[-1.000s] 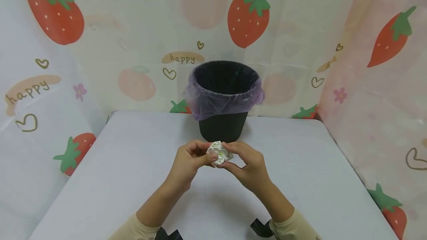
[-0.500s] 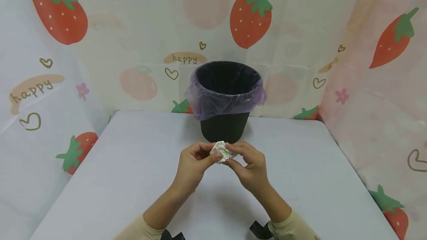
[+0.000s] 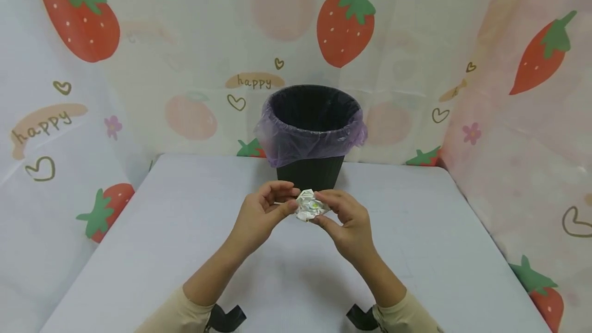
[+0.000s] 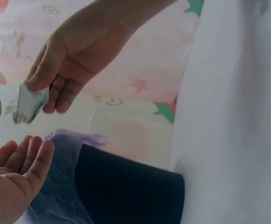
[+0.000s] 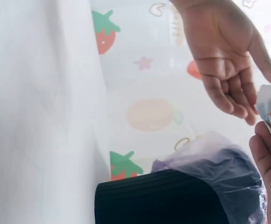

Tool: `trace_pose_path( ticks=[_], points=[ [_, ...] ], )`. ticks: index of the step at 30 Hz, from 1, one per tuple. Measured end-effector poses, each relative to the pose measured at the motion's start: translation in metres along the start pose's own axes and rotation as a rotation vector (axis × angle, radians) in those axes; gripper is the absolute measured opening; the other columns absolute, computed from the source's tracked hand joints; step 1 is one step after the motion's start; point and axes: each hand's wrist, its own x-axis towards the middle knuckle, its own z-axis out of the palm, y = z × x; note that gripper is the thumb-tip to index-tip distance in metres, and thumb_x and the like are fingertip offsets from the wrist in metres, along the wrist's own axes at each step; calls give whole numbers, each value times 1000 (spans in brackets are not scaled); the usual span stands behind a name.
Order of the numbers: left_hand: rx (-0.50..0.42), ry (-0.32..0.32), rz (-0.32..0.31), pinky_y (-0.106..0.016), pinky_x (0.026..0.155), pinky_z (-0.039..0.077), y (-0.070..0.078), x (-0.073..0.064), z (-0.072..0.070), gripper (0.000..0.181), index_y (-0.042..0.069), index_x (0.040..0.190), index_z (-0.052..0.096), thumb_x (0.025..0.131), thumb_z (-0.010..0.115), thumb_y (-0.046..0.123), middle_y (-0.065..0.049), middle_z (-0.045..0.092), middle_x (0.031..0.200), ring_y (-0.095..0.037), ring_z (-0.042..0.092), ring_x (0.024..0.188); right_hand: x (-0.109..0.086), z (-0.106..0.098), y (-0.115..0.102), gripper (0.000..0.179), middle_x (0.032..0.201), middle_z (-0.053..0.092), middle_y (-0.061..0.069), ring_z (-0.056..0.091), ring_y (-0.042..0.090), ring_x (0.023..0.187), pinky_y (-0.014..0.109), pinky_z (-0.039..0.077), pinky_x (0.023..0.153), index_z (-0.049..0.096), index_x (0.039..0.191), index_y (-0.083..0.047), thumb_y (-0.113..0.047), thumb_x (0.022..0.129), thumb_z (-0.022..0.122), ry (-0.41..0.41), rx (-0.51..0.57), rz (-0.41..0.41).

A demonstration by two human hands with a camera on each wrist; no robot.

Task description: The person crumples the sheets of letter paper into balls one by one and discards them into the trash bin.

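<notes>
A small crumpled paper ball (image 3: 311, 205), whitish with a yellow-green patch, is held above the table in front of the bin. My right hand (image 3: 348, 222) pinches it between thumb and fingers from the right, as the left wrist view also shows, with the paper (image 4: 32, 102) under the thumb. My left hand (image 3: 259, 215) is just left of the ball with its fingers loosely bent and parted from it. In the right wrist view the left hand (image 5: 224, 56) shows its palm, and its thumb tip is close to the paper; whether they touch I cannot tell.
Behind the hands stands a black bin (image 3: 310, 171) lined with a purple plastic bag (image 3: 305, 145) folded over its rim. A white table (image 3: 194, 204) lies beneath. Strawberry-printed curtains (image 3: 194, 24) close off the back and sides. Black straps (image 3: 226, 318) show near both sleeves.
My left fingers have loosened from the paper ball and drawn slightly left and up. The right hand keeps its pinch and has risen a little with the ball.
</notes>
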Motion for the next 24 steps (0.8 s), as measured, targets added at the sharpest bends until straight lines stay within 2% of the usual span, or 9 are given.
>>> trace_pose_path(
  ticks=[5,10,15,17,24],
  points=[
    [106,42,31,-25,90,59,9,16,-17,38,11,127,65,93,77,25,-3,70,123,-19,66,114,1,-4,0,50,107,69,20,65,12,99,18,57,82,71,120,6,18,73,82,40,-68,19],
    [188,101,49,-28,88,59,19,37,-33,42,11,127,65,92,80,30,-5,67,125,-25,67,111,2,-7,0,51,102,70,17,64,12,94,16,56,80,72,121,3,16,72,83,57,-102,41],
    [272,157,114,-46,100,54,29,70,-49,51,5,131,63,91,80,32,-15,63,134,-34,62,121,4,-9,0,52,104,71,18,66,12,95,20,58,82,71,123,4,17,74,82,60,-90,54],
    [303,169,118,-51,103,52,33,83,-55,57,4,136,60,91,80,33,-15,59,139,-36,57,126,4,-10,0,52,106,71,20,67,12,97,22,59,84,70,123,6,18,74,81,59,-74,56],
    [429,165,97,-46,115,43,36,128,-69,74,7,147,52,89,80,43,-10,48,152,-30,46,141,4,-13,-1,49,110,70,22,68,13,99,22,59,86,69,122,7,19,76,79,51,-50,76]
  ],
)
